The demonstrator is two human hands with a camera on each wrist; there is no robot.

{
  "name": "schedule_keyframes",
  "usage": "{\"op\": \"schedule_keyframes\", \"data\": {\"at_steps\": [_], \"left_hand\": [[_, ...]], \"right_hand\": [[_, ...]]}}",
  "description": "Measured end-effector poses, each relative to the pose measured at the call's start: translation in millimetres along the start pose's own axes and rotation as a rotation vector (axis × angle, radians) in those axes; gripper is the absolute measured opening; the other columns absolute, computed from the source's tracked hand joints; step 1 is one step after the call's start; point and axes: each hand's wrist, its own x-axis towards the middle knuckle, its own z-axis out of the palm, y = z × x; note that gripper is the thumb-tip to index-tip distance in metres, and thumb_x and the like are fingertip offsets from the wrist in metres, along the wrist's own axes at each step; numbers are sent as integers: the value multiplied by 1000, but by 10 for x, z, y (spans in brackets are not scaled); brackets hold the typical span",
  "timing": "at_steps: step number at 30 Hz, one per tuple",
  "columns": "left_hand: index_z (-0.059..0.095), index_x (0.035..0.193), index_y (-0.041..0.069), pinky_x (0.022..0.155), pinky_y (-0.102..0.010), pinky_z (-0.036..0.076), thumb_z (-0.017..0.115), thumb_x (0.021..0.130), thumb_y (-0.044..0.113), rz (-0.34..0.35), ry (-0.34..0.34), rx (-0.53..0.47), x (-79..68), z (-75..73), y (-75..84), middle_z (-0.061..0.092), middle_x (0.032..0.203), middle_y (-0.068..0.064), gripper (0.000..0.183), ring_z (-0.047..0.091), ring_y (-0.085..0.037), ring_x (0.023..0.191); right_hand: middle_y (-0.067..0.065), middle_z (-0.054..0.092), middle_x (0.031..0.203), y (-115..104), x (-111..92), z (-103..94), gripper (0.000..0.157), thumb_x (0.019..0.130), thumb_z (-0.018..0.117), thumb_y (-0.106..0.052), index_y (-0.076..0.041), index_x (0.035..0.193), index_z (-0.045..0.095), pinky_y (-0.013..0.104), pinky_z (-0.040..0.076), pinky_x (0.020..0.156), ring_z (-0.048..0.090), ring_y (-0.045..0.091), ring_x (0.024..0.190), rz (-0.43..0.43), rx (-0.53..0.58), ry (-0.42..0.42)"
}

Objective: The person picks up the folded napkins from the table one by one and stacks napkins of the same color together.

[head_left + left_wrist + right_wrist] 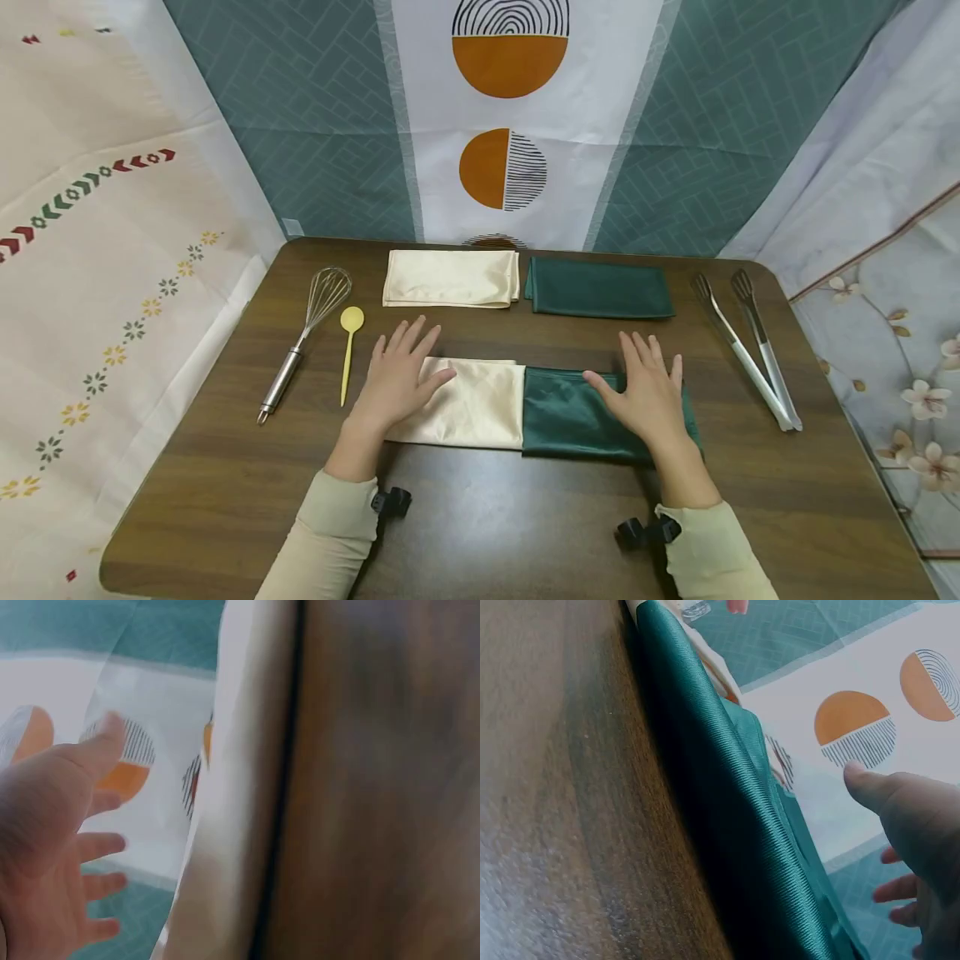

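My left hand (393, 379), fingers spread, is over the left end of a folded cream satin cloth (483, 408). Beside that cloth, edge to edge, lies a folded dark green satin cloth (562, 417), and my right hand (645, 400) is over its right part with the fingers extended. Neither hand holds anything. In the left wrist view the left hand (45, 840) shows its thumb and fingers apart. The right wrist view has the rounded front fold of the green cloth (727, 772) running along the table, with the right hand (922, 832) beyond it.
Behind lie another folded cream cloth (450, 279) and another green cloth (600, 287). A whisk (282, 383) and a yellow spoon (351, 320) lie left, metal tongs (772, 367) right. The brown table (465, 517) meets a patterned curtain (322, 167) at its far edge.
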Motion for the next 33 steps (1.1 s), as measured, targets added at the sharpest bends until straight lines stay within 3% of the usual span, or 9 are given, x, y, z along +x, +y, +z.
{"op": "schedule_keyframes", "data": {"at_steps": [4, 8, 13, 24, 33], "left_hand": [[39, 156, 8, 116, -66, 19, 62, 98, 50, 16, -36, -115, -12, -65, -123, 34, 160, -19, 75, 30, -41, 147], [41, 154, 6, 115, -64, 23, 66, 97, 48, 14, -86, -179, -36, -98, -254, 39, 157, -20, 76, 35, -40, 145], [42, 153, 4, 116, -60, 24, 72, 93, 45, 2, -120, -235, -66, -109, -415, 41, 156, -19, 79, 36, -39, 144], [42, 151, 0, 115, -56, 31, 89, 79, 21, -19, -197, -371, -97, -157, -697, 43, 154, -22, 89, 37, -40, 143], [48, 147, -2, 111, -58, 35, 91, 75, 14, -47, -173, -381, -105, -109, -774, 48, 146, -25, 86, 43, -44, 136]], "right_hand": [[29, 44, 149, -4, 50, 57, 81, 94, 66, -54, 0, 150, 42, 70, 19, 113, 35, 49, 140, -32, 114, -34], [27, 47, 147, -33, 120, 131, 73, 96, 68, -47, -1, 148, 45, 67, 32, 109, 42, 49, 135, -53, 198, -76], [25, 53, 142, -109, 204, 211, 69, 96, 69, -44, -1, 146, 48, 64, 40, 104, 50, 45, 129, -82, 264, -108], [21, 56, 141, -281, 384, 392, 64, 95, 73, -35, 0, 144, 52, 57, 40, 108, 51, 39, 132, -198, 347, -188], [16, 66, 126, -487, 513, 557, 58, 91, 79, -27, 1, 137, 58, 50, 51, 94, 64, 32, 108, -262, 441, -302]]}}
